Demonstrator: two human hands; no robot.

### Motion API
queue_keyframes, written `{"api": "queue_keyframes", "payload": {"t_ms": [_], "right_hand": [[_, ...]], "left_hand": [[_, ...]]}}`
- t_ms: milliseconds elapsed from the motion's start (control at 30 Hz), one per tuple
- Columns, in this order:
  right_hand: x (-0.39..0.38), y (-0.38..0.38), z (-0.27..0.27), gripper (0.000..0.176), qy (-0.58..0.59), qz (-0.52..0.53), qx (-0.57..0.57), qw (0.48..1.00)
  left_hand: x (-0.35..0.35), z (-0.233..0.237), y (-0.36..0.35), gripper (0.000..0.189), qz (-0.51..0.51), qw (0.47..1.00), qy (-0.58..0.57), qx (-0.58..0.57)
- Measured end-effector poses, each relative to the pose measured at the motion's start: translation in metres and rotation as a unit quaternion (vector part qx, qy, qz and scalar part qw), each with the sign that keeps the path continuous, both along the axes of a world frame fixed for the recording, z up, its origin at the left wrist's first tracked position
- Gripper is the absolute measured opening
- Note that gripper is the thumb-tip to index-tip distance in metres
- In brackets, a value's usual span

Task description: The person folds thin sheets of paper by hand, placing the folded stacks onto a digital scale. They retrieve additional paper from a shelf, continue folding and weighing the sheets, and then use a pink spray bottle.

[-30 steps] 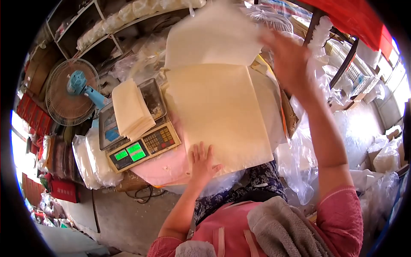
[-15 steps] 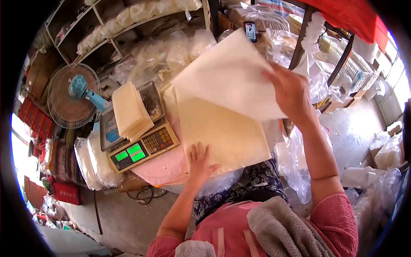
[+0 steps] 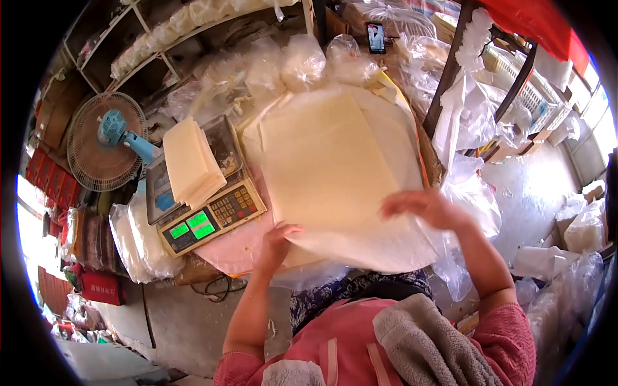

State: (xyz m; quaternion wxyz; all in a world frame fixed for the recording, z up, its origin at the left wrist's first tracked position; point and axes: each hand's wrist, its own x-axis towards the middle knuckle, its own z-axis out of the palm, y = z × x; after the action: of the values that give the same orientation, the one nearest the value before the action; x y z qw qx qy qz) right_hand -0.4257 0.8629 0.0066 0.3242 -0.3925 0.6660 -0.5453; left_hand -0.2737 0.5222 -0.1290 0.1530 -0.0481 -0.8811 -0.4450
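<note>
A pale yellow sheet (image 3: 325, 161) lies on the work table in front of me, over a thin white sheet (image 3: 386, 251) whose near edge curls up and hangs toward my lap. My left hand (image 3: 275, 246) is closed at the near left corner, thumb and fingers pinching the white sheet's edge. Above the right side of the sheets is my right hand (image 3: 428, 209), somewhat blurred, its fingers stretched out and holding nothing I can see. To the left, a folded stack of cream sheets (image 3: 190, 164) rests on a digital scale (image 3: 222, 215) with green lit displays.
A blue fan (image 3: 111, 138) stands left of the scale. Clear plastic bags (image 3: 302, 61) crowd the table's back, near a phone (image 3: 376, 38). More bags (image 3: 473, 193) hang at the right edge beside a dark post (image 3: 454, 71). Shelves (image 3: 212, 26) hold wrapped packs.
The white sheet that my right hand held raised has come down toward the table's front. My right hand has moved lower and let go; my left has gone from lying flat to pinching an edge.
</note>
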Motion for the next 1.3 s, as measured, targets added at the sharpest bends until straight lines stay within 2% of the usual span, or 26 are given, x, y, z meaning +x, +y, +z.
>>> {"api": "queue_keyframes", "payload": {"t_ms": [67,167,200,267,300,367,400,433,467,533,567,633,733,867,967,1067,1167,1267,1300], "right_hand": [[-0.034,0.029,-0.006,0.048,0.235,-0.034,0.100,0.966],[-0.054,0.048,-0.051,0.050,0.296,0.036,0.074,0.952],[-0.052,0.047,-0.061,0.044,0.328,0.038,0.110,0.937],[-0.037,0.030,-0.075,0.028,0.273,-0.146,0.139,0.941],[-0.042,0.019,-0.078,0.023,0.213,-0.189,0.153,0.946],[-0.058,-0.003,-0.086,0.023,0.090,-0.269,0.178,0.942],[-0.066,-0.015,-0.096,0.024,0.112,-0.299,0.146,0.936],[-0.074,-0.027,-0.111,0.026,0.134,-0.330,0.113,0.928],[-0.080,-0.036,-0.124,0.028,0.157,-0.359,0.080,0.917],[-0.089,-0.051,-0.144,0.027,0.192,-0.394,0.125,0.890],[-0.092,-0.056,-0.146,0.026,0.209,-0.411,0.147,0.875],[-0.091,-0.059,-0.149,0.026,0.224,-0.420,0.138,0.868],[-0.089,-0.059,-0.145,0.024,0.235,-0.414,0.177,0.862],[-0.091,-0.061,-0.143,0.028,0.205,-0.408,0.190,0.869],[-0.060,-0.067,-0.108,0.040,0.368,-0.401,0.168,0.822],[-0.039,-0.078,-0.110,0.046,0.526,-0.307,0.134,0.782],[-0.031,-0.083,-0.150,0.040,0.501,-0.225,0.157,0.821],[-0.031,-0.081,-0.142,0.036,0.527,-0.192,0.169,0.811],[-0.026,-0.081,-0.136,0.034,0.462,-0.156,0.149,0.861]], "left_hand": [[0.004,0.017,-0.005,0.018,0.011,0.973,-0.142,0.183],[-0.004,0.015,-0.016,0.014,0.039,0.983,-0.117,0.136],[-0.010,0.007,-0.021,0.014,0.068,0.983,-0.123,0.121],[-0.020,-0.005,-0.021,0.014,0.122,0.961,-0.099,0.229],[-0.025,-0.008,-0.021,0.014,0.150,0.944,-0.087,0.280],[-0.036,-0.008,-0.018,0.017,0.214,0.921,-0.132,0.298],[-0.042,-0.010,-0.016,0.018,0.245,0.907,-0.154,0.306],[-0.049,-0.021,-0.017,0.031,0.273,0.918,-0.110,0.264],[-0.051,-0.018,-0.013,0.036,0.299,0.932,-0.087,0.185],[-0.055,-0.005,-0.001,0.046,0.344,0.938,-0.037,0.022],[-0.053,0.008,0.008,0.049,0.338,0.936,-0.003,-0.095],[-0.045,0.028,0.026,0.057,0.312,0.891,0.063,-0.323],[-0.046,0.009,0.037,0.067,0.156,0.916,-0.035,-0.369],[-0.047,-0.012,0.041,0.067,0.139,0.921,-0.084,-0.353],[-0.050,-0.016,0.042,0.066,0.142,0.919,-0.076,-0.359],[-0.050,-0.016,0.041,0.067,0.139,0.914,-0.076,-0.373],[-0.050,-0.014,0.038,0.066,0.122,0.919,-0.062,-0.370],[-0.054,-0.009,0.030,0.062,0.091,0.911,-0.066,-0.397],[-0.056,-0.009,0.024,0.060,0.077,0.908,-0.081,-0.403]]}}
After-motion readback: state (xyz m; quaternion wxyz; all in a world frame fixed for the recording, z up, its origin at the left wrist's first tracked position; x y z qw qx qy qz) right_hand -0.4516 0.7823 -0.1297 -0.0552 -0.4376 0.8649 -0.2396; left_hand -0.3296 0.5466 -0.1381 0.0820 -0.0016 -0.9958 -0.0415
